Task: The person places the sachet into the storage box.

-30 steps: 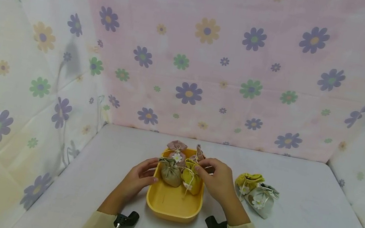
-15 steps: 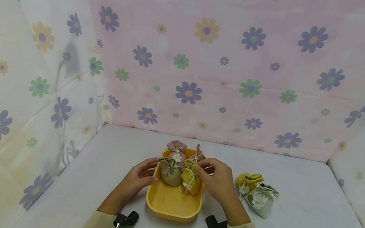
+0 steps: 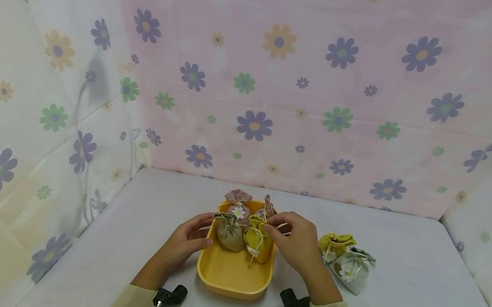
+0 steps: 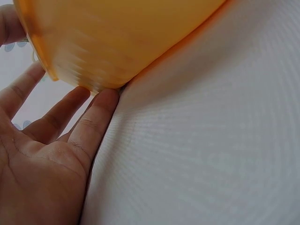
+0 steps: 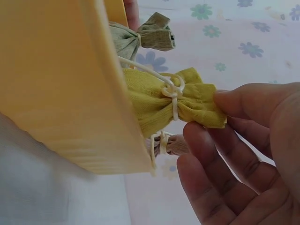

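Over tabletop [image 3: 408, 297], right grip [image 3: 298, 244] pinches top of yellow pouch [image 5: 151, 102]; left grip [image 3: 183, 240] clasps tray [image 3: 233, 273].

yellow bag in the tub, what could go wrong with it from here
The right hand has the yellow bag only by its top edge, so the cloth might slip if it were lifted.

The looped cord at the bag's neck sits close to that hand and could snag.

The green bag lies right beside it and might get nudged.
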The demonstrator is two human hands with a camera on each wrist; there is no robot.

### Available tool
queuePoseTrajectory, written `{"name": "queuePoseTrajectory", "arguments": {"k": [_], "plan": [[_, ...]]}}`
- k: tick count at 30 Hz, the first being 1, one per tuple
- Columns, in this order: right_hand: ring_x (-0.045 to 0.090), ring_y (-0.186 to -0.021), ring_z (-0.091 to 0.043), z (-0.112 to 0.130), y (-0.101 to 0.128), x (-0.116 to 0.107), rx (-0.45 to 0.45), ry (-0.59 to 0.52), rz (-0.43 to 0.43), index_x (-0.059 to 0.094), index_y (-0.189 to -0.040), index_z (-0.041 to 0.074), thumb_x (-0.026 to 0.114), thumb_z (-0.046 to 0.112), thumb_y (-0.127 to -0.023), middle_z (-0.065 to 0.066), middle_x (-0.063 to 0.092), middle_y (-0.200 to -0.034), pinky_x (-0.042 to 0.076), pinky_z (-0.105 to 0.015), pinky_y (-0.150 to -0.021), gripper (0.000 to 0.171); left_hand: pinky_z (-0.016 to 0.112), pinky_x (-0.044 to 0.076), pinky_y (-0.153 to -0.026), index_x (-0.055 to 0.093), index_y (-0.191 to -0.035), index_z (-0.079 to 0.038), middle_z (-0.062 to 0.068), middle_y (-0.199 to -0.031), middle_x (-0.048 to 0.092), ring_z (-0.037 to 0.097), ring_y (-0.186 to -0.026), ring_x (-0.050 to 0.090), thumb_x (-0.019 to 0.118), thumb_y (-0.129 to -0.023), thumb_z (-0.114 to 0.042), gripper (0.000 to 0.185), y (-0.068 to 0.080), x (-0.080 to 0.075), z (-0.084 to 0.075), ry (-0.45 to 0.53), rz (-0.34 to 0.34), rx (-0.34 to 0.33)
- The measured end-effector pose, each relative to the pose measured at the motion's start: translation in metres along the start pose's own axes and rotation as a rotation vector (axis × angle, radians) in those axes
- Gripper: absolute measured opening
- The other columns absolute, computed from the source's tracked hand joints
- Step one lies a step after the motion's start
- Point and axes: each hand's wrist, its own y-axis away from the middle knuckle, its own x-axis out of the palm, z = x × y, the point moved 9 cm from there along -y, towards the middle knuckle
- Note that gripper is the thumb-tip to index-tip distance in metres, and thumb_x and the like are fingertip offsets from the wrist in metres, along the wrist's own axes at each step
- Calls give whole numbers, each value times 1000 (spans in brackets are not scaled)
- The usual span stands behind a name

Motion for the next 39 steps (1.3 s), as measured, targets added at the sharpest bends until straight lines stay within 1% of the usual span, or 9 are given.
{"name": "queuePoseTrajectory", "arguments": {"k": [3, 9, 15, 19, 26, 29, 33, 36, 39], "plan": [[70, -80, -9, 1, 0, -3, -14, 2, 3, 77, -99, 24, 79, 23, -92, 7, 72, -95, 61, -26, -67, 7, 39, 51, -110, 54, -147, -30, 1, -153, 53, 27, -140, 54, 77, -88, -9, 67, 0, 0, 0, 3, 0, -4], [69, -82, -10, 0, 0, -7, 7, 6, 39, 76, -99, 25, 79, 23, -92, 8, 72, -95, 62, -28, -71, 8, 39, 51, -111, 53, -147, -30, 0, -153, 53, 27, -141, 54, 76, -88, -8, 67, 1, 0, 0, 4, -3, -6], [69, -81, -11, 4, 0, -17, -35, 10, 55, 78, -101, 21, 79, 23, -92, 6, 74, -96, 61, -28, -70, 9, 38, 51, -111, 53, -147, -30, 1, -153, 53, 27, -141, 54, 77, -87, -9, 68, 0, 0, 1, 13, -7, -7], [69, -81, -10, 2, -1, -29, -45, 32, 44, 77, -103, 20, 79, 23, -92, 6, 74, -96, 61, -29, -72, 11, 39, 51, -111, 53, -147, -29, 1, -154, 53, 28, -141, 53, 77, -87, -10, 67, 0, -1, 2, 13, -4, -7], [70, -86, -12, -7, -2, -54, -29, 45, 17, 76, -104, 24, 79, 26, -92, 7, 75, -98, 63, -32, -76, 12, 39, 51, -111, 54, -147, -30, 0, -153, 53, 27, -142, 52, 76, -88, -11, 66, 0, 0, 1, 5, 5, -4], [71, -90, -14, -11, -2, -64, -8, 37, 22, 76, -105, 23, 78, 27, -93, 6, 75, -101, 63, -33, -80, 13, 39, 51, -111, 54, -147, -30, 1, -154, 53, 28, -142, 52, 76, -88, -10, 66, -1, 0, 2, 11, 7, -3], [71, -96, -17, -15, -1, -78, 7, 27, 24, 76, -108, 20, 77, 27, -94, 2, 76, -105, 63, -32, -84, 16, 39, 51, -111, 54, -146, -31, 0, -153, 53, 27, -142, 52, 76, -88, -9, 66, 0, 0, 2, 15, 10, -4], [71, -99, -18, -22, 0, -89, 15, 35, 19, 76, -110, 19, 76, 32, -94, 1, 76, -109, 62, -31, -86, 20, 39, 51, -111, 54, -146, -31, 0, -153, 53, 27, -142, 52, 76, -88, -9, 66, 0, 0, 2, 14, 11, -3], [70, -104, -21, -30, 1, -98, 16, 48, 18, 76, -112, 20, 76, 38, -94, -1, 75, -114, 61, -37, -90, 25, 39, 51, -111, 54, -146, -31, 0, -153, 53, 27, -142, 52, 76, -88, -9, 65, -1, 1, 2, 14, 13, -1]]}}
